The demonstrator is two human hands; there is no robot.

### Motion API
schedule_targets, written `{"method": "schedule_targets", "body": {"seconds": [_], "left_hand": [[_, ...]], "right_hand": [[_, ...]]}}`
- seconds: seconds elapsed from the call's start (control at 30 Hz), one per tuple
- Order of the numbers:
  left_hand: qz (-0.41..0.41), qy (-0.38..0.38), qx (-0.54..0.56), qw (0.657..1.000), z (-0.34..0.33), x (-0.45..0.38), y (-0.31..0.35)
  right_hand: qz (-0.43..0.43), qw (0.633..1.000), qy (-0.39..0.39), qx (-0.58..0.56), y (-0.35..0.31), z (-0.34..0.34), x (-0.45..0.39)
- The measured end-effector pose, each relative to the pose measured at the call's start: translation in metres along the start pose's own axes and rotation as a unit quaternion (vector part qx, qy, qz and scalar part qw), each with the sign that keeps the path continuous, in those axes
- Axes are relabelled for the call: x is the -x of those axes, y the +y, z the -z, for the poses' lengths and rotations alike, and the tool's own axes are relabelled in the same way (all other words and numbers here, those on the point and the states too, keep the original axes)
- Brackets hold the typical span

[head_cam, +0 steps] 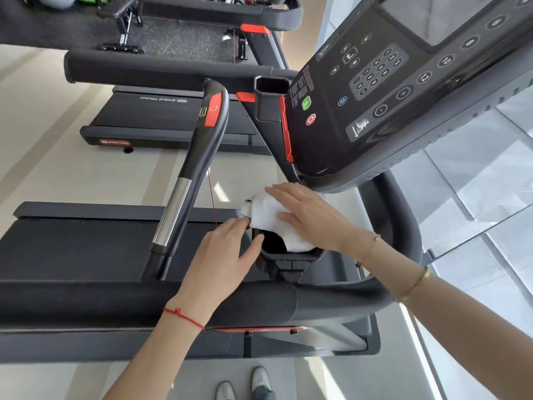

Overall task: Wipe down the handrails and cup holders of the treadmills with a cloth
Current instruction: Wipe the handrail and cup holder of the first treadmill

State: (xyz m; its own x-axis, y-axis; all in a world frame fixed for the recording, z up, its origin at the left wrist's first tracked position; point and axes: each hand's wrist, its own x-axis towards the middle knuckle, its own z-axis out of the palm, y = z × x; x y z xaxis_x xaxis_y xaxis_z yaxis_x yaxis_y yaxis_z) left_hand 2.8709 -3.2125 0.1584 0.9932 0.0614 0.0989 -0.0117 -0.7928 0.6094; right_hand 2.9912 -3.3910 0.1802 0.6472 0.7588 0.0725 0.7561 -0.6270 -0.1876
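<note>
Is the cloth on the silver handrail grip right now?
No, the cloth lies over the cup holder under the right hand, apart from the handrail.
</note>
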Motion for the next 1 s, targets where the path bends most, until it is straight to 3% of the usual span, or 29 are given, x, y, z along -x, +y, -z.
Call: {"method": "schedule_targets", "body": {"seconds": [0.13,0.3,0.57,0.8,1.0], "left_hand": [[0.009,0.000,-0.003,1.000,0.001,0.001,0.002],[0.006,0.003,0.005,1.000,0.003,0.002,0.003],[0.009,0.023,-0.029,0.999,0.002,0.001,0.005],[0.001,0.025,0.008,1.000,0.002,0.003,0.005],[-0.005,0.024,-0.001,1.000,0.002,0.003,0.006]], "right_hand": [[0.026,0.999,-0.034,-0.003,0.003,0.002,-0.019],[0.010,1.000,-0.003,-0.026,0.011,-0.002,0.009],[0.064,0.996,-0.044,0.046,0.001,-0.003,-0.025],[-0.020,0.997,0.041,-0.060,0.009,-0.004,0.012],[-0.075,0.994,0.035,-0.073,0.003,-0.008,0.010]]}}
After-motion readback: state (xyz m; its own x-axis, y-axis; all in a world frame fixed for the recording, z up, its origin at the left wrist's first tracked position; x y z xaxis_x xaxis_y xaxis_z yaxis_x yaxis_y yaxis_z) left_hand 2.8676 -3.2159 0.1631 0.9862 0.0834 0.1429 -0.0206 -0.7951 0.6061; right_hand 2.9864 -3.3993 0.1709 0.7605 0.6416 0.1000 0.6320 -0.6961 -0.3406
